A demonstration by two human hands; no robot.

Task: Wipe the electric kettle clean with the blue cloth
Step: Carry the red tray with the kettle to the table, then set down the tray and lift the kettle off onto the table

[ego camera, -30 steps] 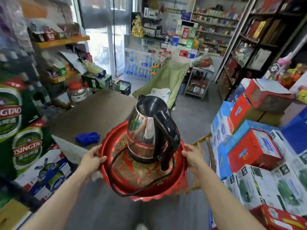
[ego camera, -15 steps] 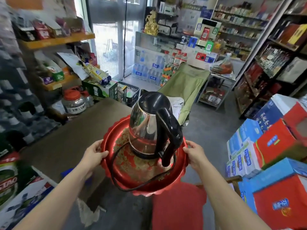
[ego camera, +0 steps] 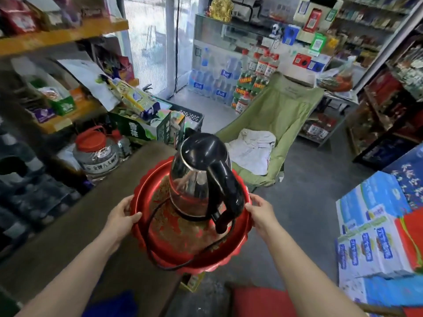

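Overhead, from the head view: the electric kettle (ego camera: 201,177), steel body with black lid and black handle, stands upright on a round red tray (ego camera: 160,252) with a scalloped rim; all places below are given relative to this tray. Black power cord (ego camera: 151,236) loops around the kettle's base inside the tray, one bend hanging over the near rim. Beneath the tray's left part, a brown table top (ego camera: 75,227); the tray's right part overhangs grey floor. Blue cloth (ego camera: 112,304) lies on the table near the bottom edge, below-left of the tray and apart from it, blurred and partly cut off. Beyond the tray to the left: a clear jar with red lid (ego camera: 97,149) and a green carton (ego camera: 139,129) at the table's far end. Beyond to the right: a green folding chair (ego camera: 283,115) holding a white garment (ego camera: 251,149). Right of the tray: stacked blue and red boxes (ego camera: 375,229). Just below the near rim, a red seat (ego camera: 258,300), partly hidden. Left hand (ego camera: 122,217) clasps the tray's left rim, thumb on top, fingers underneath and hidden. Right hand (ego camera: 261,212) clasps the right rim likewise, close to the kettle handle. Both forearms are bare, reaching forward and converging on the tray.
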